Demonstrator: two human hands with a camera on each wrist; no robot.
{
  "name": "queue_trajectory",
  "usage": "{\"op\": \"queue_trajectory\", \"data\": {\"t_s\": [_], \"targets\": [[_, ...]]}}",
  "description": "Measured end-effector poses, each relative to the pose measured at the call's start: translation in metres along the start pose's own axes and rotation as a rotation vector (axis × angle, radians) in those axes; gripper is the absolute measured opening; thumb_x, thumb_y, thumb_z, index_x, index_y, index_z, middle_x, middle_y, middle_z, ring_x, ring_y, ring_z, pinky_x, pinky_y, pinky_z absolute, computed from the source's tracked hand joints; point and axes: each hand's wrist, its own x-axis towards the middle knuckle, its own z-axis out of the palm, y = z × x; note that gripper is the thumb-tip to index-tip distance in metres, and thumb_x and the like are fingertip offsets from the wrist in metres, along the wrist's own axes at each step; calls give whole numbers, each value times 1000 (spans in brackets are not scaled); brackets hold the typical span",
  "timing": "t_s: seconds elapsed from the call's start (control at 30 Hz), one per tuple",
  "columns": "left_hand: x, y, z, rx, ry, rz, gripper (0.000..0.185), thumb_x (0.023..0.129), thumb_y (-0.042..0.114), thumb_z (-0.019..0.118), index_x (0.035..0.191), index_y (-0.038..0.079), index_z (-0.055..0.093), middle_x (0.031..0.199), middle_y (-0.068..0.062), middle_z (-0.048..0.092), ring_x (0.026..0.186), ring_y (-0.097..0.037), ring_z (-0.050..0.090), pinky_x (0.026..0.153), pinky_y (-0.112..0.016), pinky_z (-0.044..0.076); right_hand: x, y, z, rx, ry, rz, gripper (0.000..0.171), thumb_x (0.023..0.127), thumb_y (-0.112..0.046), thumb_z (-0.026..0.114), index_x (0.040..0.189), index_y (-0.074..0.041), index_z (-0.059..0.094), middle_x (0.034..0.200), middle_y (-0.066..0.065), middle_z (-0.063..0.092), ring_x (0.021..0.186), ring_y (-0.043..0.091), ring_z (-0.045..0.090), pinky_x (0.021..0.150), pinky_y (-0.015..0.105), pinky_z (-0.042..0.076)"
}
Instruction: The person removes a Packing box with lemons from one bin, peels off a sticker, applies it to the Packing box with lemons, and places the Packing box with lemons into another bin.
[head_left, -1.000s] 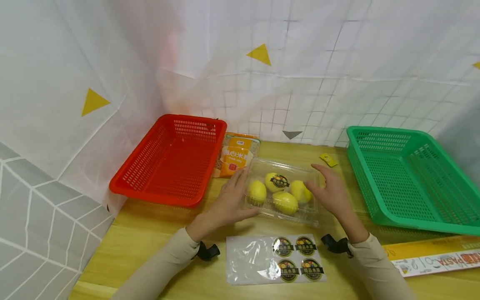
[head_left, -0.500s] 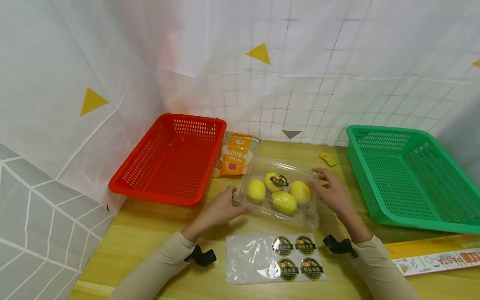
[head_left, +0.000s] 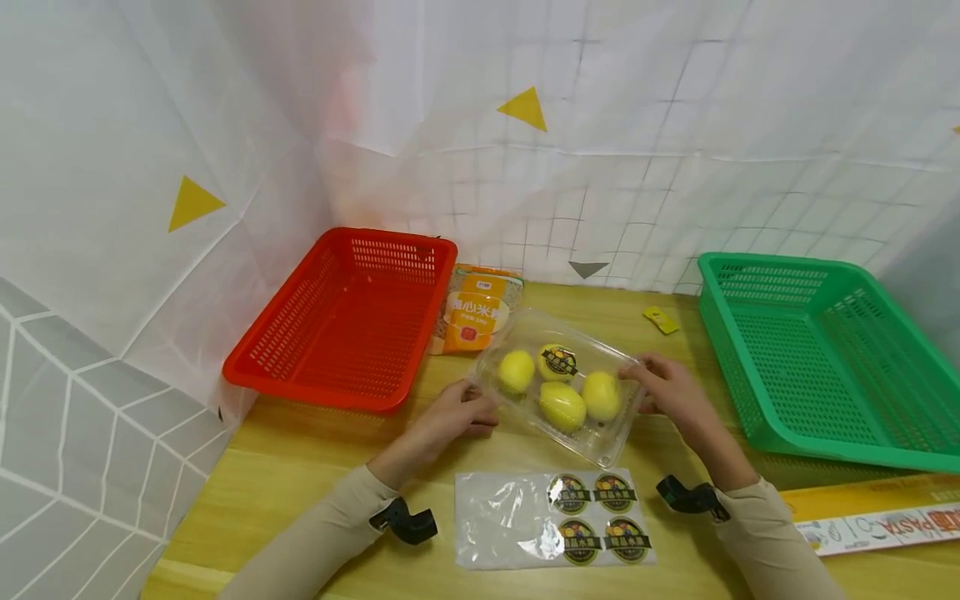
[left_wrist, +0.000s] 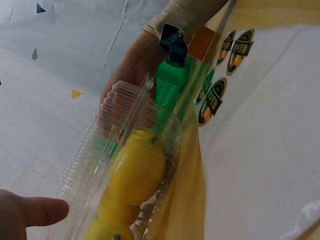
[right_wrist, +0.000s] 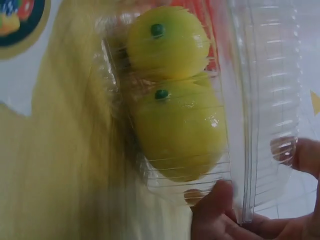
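A clear plastic clamshell box holds several yellow lemons. A round black label is on its lid. In the head view the box lies turned at an angle. My right hand grips its right end, and the right wrist view shows my fingers around the lid's rim. At the left corner, my left hand holds the edge with bent fingers, partly hidden. Only the thumb shows beside the lid in the left wrist view. In front lies a sticker sheet with round labels.
A red basket stands at the left, a green basket at the right. Behind the box are an orange food bag and a small yellow packet. A pasta box lies at the right front.
My left hand has moved from open beside the box onto its left corner. My right hand has taken hold of the right end. The box has turned clockwise, its right end coming nearer me.
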Motion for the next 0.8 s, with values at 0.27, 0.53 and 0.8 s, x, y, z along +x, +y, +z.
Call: {"op": "queue_trajectory", "data": {"t_s": [0.27, 0.53, 0.8], "targets": [[-5, 3, 9, -77, -13, -21, 81, 99, 30, 71, 159, 1, 25, 134, -29, 54, 109, -44, 67, 88, -48, 59, -10, 1, 0, 71, 6, -37, 60, 108, -40, 57, 131, 15, 54, 123, 28, 64, 75, 23, 62, 69, 40, 60], [-2, 2, 24, -227, -12, 18, 108, 98, 37, 73, 163, 8, -7, 127, -32, 55, 115, -43, 64, 100, -51, 52, -25, -12, 9, 152, 67, -40, 57, 108, -36, 59, 129, 17, 54, 118, 26, 65, 76, 20, 64, 68, 36, 61], [4, 3, 45, -424, 76, 58, 73, 97, 37, 75, 145, -4, 38, 120, -19, 59, 101, -27, 64, 98, -49, 53, -40, -17, 18, 229, 127, -42, 51, 107, -32, 63, 124, 16, 58, 111, 17, 70, 74, 21, 67, 69, 37, 62]]}}
